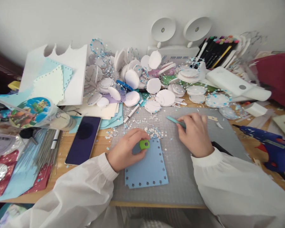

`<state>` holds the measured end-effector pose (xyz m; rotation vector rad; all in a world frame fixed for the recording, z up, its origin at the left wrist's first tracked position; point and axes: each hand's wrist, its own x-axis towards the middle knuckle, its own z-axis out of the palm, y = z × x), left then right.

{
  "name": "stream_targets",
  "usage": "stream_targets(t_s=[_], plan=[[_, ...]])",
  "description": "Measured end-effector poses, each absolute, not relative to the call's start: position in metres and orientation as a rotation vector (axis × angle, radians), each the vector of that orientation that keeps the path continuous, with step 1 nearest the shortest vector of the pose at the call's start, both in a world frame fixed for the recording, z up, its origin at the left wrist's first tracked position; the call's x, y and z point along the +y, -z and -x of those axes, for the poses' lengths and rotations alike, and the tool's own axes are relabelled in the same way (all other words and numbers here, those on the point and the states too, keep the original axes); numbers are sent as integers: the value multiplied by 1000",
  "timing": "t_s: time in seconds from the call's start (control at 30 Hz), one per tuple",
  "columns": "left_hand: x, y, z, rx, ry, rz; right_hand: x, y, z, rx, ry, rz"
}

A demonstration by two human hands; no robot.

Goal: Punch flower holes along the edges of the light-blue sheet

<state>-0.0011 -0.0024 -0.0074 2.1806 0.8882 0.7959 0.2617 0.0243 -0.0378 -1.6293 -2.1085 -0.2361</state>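
Observation:
My left hand [130,148] is closed around a small green craft punch [144,144], fingers on its far side and thumb on its near side. The punch rests at the upper left of a light blue paper sheet [146,167] that has flower-shaped holes along its edges. To the right, my right hand [194,134] pinches a slim teal tool [173,120], pointing left above the mat; its kind is partly hidden by the fingers. Tiny white and blue punched-out paper pieces [154,132] lie heaped just beyond the sheet.
Under the sheet is a grey cutting mat [180,186]. A phone [83,139], a lidded cup [33,112] and wire stems [46,152] are on the left. White paper discs [133,79] pile up behind. A blue glue gun [270,142] lies right, below a white lamp [173,52].

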Motion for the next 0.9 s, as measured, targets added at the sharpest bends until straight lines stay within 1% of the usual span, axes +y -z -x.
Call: stream_targets(t_s=[0.13,0.27,0.33,0.5,0.6,0.9], plan=[[-3,8,1,937,-769,-2229,17,27,-248,-1914,74,1402],[-3,9,1,976,-731,-2232,3,14,-234,-1643,-375,1049],[-4,9,1,986,-714,-2195,-2,10,-230,-1586,-592,950],[-6,9,2,934,-657,-2078,-7,7,-225,-1658,-920,812],[-6,11,2,892,-649,-2065,-8,9,-221,-1682,-968,772],[-6,15,0,833,-667,-2039,-16,17,-210,-1660,-914,823]])
